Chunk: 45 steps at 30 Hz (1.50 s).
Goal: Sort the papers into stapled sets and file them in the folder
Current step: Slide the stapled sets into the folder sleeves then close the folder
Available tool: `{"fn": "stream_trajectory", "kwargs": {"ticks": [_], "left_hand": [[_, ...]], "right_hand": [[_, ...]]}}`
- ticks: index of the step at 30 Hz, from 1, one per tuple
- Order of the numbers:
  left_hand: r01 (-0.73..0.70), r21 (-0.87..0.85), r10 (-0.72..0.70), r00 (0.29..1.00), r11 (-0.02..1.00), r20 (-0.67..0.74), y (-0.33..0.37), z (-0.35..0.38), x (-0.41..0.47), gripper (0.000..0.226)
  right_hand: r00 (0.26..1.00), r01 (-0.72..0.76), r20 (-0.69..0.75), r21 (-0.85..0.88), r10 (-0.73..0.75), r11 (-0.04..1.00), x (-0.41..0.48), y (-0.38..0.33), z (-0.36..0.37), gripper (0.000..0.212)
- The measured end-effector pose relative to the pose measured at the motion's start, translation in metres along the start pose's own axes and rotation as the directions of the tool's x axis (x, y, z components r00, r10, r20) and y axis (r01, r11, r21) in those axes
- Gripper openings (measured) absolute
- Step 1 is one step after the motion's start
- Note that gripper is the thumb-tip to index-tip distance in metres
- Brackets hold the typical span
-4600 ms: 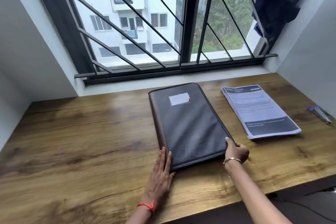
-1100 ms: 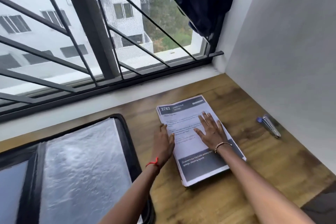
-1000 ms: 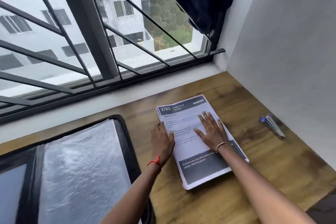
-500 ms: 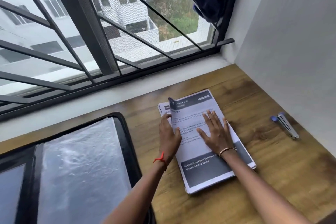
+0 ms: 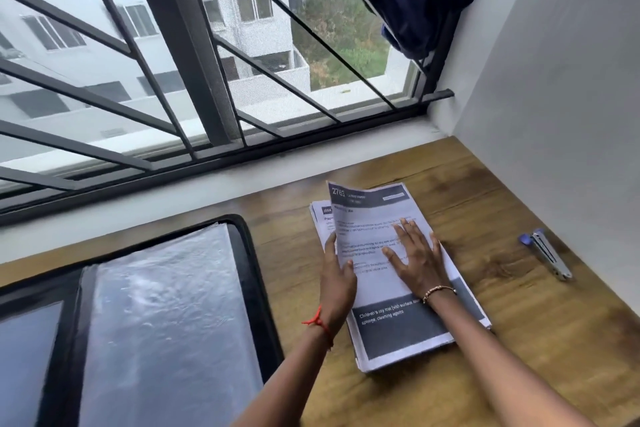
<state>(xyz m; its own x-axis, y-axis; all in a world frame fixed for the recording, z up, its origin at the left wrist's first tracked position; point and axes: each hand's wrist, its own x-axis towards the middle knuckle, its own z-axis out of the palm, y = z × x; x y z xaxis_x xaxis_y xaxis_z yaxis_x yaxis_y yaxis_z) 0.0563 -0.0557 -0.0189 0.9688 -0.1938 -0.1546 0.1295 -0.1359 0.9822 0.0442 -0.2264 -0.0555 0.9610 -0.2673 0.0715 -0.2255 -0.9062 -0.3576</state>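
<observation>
The wooden table (image 5: pixel 519 340) fills the lower frame. The open folder (image 5: pixel 258 288) lies at lower left, cut off by the left and bottom edges, and its clear sleeves glare too much to show any contents. The stack of papers (image 5: pixel 398 333) sits right of centre, its small print blurred. The right hand (image 5: pixel 415 260) presses flat on the top sheet (image 5: pixel 374 208), fingers spread. The left hand (image 5: pixel 337 282) pinches that sheet's raised left edge, its fingertips partly hidden behind the paper. A stapler (image 5: pixel 549 255) lies at far right.

Left to right on table (image 5: pixel 519 340): folder (image 5: pixel 250 270), paper stack (image 5: pixel 398 333), seemingly a stapler (image 5: pixel 547 255).
</observation>
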Motion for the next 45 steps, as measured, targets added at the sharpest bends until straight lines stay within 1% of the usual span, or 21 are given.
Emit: {"fn": "stream_trajectory", "kwargs": {"ticks": [3,5,7,8,10,11,12,14,16,17,19,21,23,25,28,30,33,36,40,43,45], "left_hand": [[0.03,-0.098,-0.03,1.0,0.995,-0.002,0.013,-0.018,0.001,0.055],[0.026,-0.157,-0.028,1.0,0.987,-0.01,0.023,-0.034,0.001,0.055],[0.02,-0.201,-0.025,0.999,0.979,-0.022,0.029,-0.056,0.001,0.053],[0.017,-0.231,-0.025,0.999,0.973,-0.033,0.03,-0.069,0.0,0.051],[0.024,-0.294,-0.04,0.998,0.956,-0.051,0.033,-0.095,-0.004,0.044],[0.032,-0.317,-0.051,0.997,0.948,-0.052,0.035,-0.109,-0.008,0.043],[0.038,-0.328,-0.058,0.997,0.944,-0.052,0.036,-0.124,-0.012,0.045],[0.039,-0.331,-0.058,0.997,0.943,-0.047,0.036,-0.15,-0.019,0.053],[0.036,-0.331,-0.064,0.995,0.943,-0.073,0.032,-0.179,-0.029,0.049],[0.039,-0.32,-0.072,0.993,0.947,-0.09,0.03,-0.195,-0.035,0.048],[0.047,-0.286,-0.085,0.989,0.957,-0.122,0.025,-0.22,-0.045,0.049],[0.062,-0.258,-0.108,0.98,0.964,-0.169,0.018,-0.246,-0.052,0.055],[0.071,-0.232,-0.12,0.971,0.97,-0.206,0.011,-0.27,-0.057,0.049],[0.075,-0.221,-0.122,0.97,0.972,-0.211,0.007,-0.289,-0.059,0.045],[0.075,-0.215,-0.124,0.968,0.974,-0.22,0.003,-0.311,-0.057,0.039],[0.063,-0.217,-0.112,0.969,0.974,-0.221,0.0,-0.321,-0.056,0.039],[0.045,-0.229,-0.103,0.963,0.972,-0.247,-0.005,-0.332,-0.05,0.038],[0.041,-0.242,-0.113,0.95,0.969,-0.29,-0.008,-0.336,-0.042,0.039],[0.046,-0.224,-0.104,0.962,0.974,-0.254,-0.022,-0.337,-0.029,0.035],[0.06,-0.12,-0.09,0.958,0.991,-0.272,-0.029,-0.339,-0.012,0.023],[0.06,0.037,-0.045,0.942,0.997,-0.332,-0.033,-0.342,0.0,0.024]], "right_hand": [[0.987,-0.108,-0.108,0.12,0.121,0.987,0.005,-0.014,-0.011,0.082],[0.967,-0.153,-0.175,0.19,0.187,0.97,0.012,-0.025,-0.023,0.074],[0.95,-0.175,-0.204,0.279,0.236,0.944,0.018,-0.041,-0.036,0.061],[0.94,-0.188,-0.203,0.364,0.275,0.912,0.021,-0.049,-0.042,0.058],[0.935,-0.233,-0.091,0.572,0.343,0.786,0.024,-0.072,-0.053,0.064],[0.944,-0.238,-0.017,0.655,0.329,0.717,0.026,-0.08,-0.054,0.068],[0.96,-0.227,0.048,0.708,0.275,0.669,0.027,-0.09,-0.054,0.069],[0.967,-0.254,0.197,0.741,0.16,0.621,0.028,-0.109,-0.049,0.056],[0.951,-0.289,0.298,0.764,0.08,0.577,0.023,-0.133,-0.041,0.036],[0.942,-0.302,0.333,0.785,0.043,0.541,0.018,-0.147,-0.037,0.034],[0.919,-0.339,0.395,0.811,-0.018,0.478,0.01,-0.17,-0.029,0.045],[0.895,-0.373,0.444,0.797,-0.042,0.476,0.003,-0.194,-0.02,0.041],[0.874,-0.388,0.482,0.76,-0.052,0.522,-0.001,-0.216,-0.007,0.034],[0.868,-0.396,0.496,0.728,-0.03,0.56,-0.002,-0.235,0.005,0.029],[0.873,-0.413,0.488,0.71,0.024,0.571,-0.003,-0.261,0.014,0.027],[0.886,-0.402,0.462,0.711,0.049,0.576,-0.002,-0.275,0.014,0.028],[0.885,-0.397,0.465,0.725,0.024,0.563,0.001,-0.286,0.017,0.035],[0.879,-0.369,0.476,0.703,-0.016,0.607,0.004,-0.292,0.023,0.036],[0.881,-0.386,0.471,0.674,0.036,0.63,0.012,-0.293,0.035,0.042],[0.891,-0.401,0.444,0.673,0.093,0.621,0.027,-0.286,0.036,0.044],[0.892,-0.407,0.437,0.672,0.113,0.619,0.038,-0.277,0.036,0.043]]}}
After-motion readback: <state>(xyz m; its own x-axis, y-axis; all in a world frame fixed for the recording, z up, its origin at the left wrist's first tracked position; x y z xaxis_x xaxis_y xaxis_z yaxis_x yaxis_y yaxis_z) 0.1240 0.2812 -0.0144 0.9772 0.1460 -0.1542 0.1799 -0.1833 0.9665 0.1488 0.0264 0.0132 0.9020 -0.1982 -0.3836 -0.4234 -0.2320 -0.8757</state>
